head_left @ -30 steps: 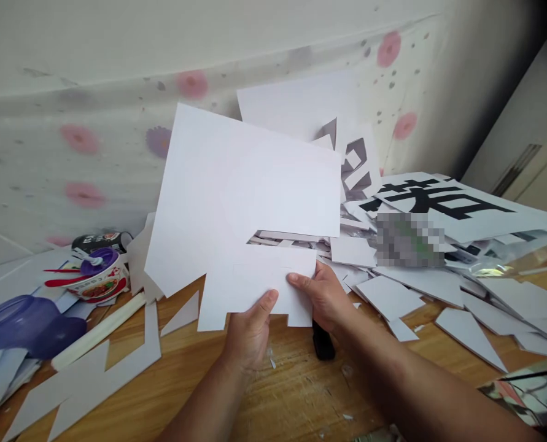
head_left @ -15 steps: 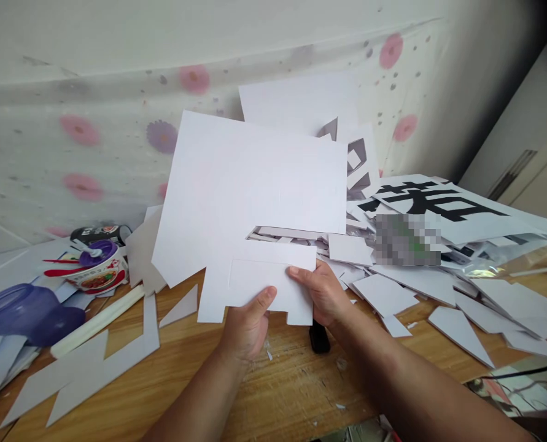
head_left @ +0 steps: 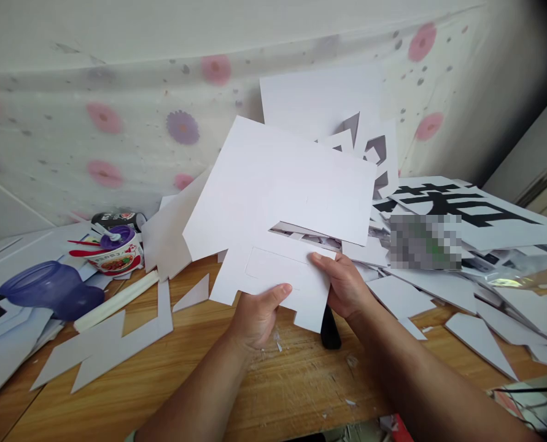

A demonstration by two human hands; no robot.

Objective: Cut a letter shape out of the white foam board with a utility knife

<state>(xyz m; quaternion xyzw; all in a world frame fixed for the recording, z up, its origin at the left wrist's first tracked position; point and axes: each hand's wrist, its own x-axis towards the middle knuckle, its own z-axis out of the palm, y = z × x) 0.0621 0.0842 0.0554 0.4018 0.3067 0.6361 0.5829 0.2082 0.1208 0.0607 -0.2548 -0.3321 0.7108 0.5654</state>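
The sheet has turned a little clockwise, so its lower edge now slopes down toward 4 o'clock instead of lying level. It has also shifted toward 3 o'clock. The left hand and right hand went with it, lifting slightly toward 1 o'clock off the worktop.

Soft, even daylight fills the frame, and the white sheet is nearly blown out. The upper right corner darkens into a vignette, the edges bow slightly, and a pixelated patch sits right of centre.
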